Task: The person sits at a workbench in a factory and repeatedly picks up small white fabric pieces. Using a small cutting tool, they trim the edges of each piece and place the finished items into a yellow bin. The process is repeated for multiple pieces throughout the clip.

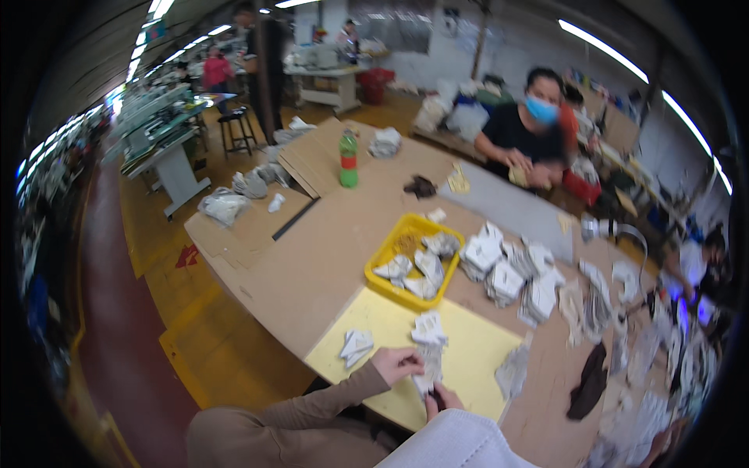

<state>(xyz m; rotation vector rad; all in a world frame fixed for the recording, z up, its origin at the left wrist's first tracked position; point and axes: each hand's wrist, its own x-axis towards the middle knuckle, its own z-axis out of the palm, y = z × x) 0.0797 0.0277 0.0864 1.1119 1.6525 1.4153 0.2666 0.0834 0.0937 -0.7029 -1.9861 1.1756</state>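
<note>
My left hand [396, 364], at the end of a brown sleeve, has its fingers closed at the upper left edge of a pale grey fabric piece [431, 365]. My right hand [445, 399] pinches the near end of the same piece, and something small and dark shows at its fingers. Both hands are over a pale yellow board [476, 355]. Just beyond them lies a small stack of white cut pieces [428, 328]. Left of my left hand is another small stack [356, 346]. A pale cloth [460, 444] hides my right forearm.
Beyond the board stands a yellow basket [373, 273] with grey bundles and rubber bands. Stacks of cut pieces [503, 282] lie to its right. A green bottle [348, 160] stands farther back. A dark cloth [587, 382] lies at right. Across the table [312, 269] a masked person [519, 129] works.
</note>
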